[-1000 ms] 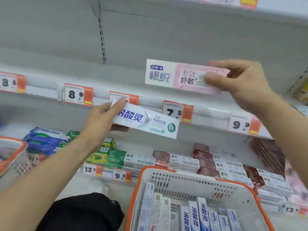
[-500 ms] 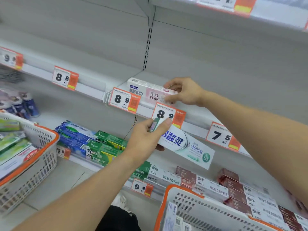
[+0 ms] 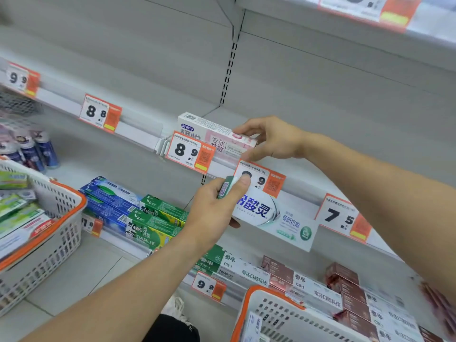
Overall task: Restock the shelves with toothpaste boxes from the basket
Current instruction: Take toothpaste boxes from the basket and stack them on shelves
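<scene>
— Fingers [image 3: 243,130] of the right hand [image 3: 271,140]: what do they hold?
— They pinch the right end of the pink-and-white box [image 3: 214,137], which lies lengthwise at the front edge of the upper shelf [image 3: 333,174], just behind the 8.9 price tag [image 3: 190,151].
— Left hand [image 3: 214,211]?
— Curled round the left end of the white-and-green box [image 3: 274,215], held in the air below that shelf edge, thumb on top.
— Supply?
— An orange-rimmed basket [image 3: 266,314] at lower right, boxes inside.
</scene>
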A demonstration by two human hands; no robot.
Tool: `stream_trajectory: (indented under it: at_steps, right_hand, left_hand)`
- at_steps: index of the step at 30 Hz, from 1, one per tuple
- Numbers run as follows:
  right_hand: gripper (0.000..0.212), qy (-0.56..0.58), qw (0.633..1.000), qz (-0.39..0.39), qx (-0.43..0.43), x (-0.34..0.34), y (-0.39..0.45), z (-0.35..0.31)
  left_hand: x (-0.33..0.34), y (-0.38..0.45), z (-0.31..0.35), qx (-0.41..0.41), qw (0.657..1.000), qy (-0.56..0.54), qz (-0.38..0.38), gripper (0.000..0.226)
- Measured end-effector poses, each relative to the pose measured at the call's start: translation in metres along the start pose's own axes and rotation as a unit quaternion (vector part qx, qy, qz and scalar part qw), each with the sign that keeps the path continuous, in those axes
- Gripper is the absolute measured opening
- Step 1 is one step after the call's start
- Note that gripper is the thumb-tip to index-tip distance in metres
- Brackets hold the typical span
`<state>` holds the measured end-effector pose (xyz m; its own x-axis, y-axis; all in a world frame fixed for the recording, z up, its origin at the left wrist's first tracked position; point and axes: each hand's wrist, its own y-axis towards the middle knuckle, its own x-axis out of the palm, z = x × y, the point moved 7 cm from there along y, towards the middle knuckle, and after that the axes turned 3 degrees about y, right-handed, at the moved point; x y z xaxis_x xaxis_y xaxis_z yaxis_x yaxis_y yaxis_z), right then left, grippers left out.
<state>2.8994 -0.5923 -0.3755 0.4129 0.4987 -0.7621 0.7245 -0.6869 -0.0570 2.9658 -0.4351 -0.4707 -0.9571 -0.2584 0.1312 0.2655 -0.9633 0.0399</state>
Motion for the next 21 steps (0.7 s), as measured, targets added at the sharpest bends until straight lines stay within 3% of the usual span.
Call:
stream_trajectory:
  at_steps: [10, 12, 14, 16, 17, 19, 21]
  right_hand:
    - [0.055, -0.014, 1.000, 0.008, -0.003, 0.002, -0.005, 0.007]
    - [0.045, -0.093, 0.992, 0.075, -0.039, -0.004, -0.011, 0.000]
    - [0.025, -0.133, 0.965, 0.195, -0.114, -0.015, -0.032, -0.015]
    - [0.018, -0.103, 0.960, 0.221, -0.140, -0.018, -0.058, -0.024]
    - [0.024, -0.073, 0.975, 0.171, -0.118, -0.014, -0.069, -0.022]
    - [0.037, -0.020, 0.999, -0.007, -0.028, 0.004, -0.096, -0.008]
    - [0.039, -0.011, 0.985, -0.156, 0.069, 0.013, -0.134, 0.018]
  left_hand:
    - [0.005, 0.001, 0.000, 0.007, 1.000, 0.005, 0.003, 0.041]
    - [0.007, 0.001, 0.001, 0.009, 1.000, 0.006, 0.001, 0.043]
    - [0.011, 0.000, 0.001, 0.012, 1.000, 0.010, -0.006, 0.040]
    - [0.015, 0.000, 0.002, 0.014, 1.000, 0.009, -0.014, 0.040]
    - [0.017, 0.000, 0.003, 0.015, 1.000, 0.005, -0.018, 0.042]
    - [0.022, 0.000, 0.006, 0.015, 0.999, -0.009, -0.028, 0.048]
    - [0.034, -0.001, 0.007, 0.010, 0.998, -0.013, -0.056, 0.058]
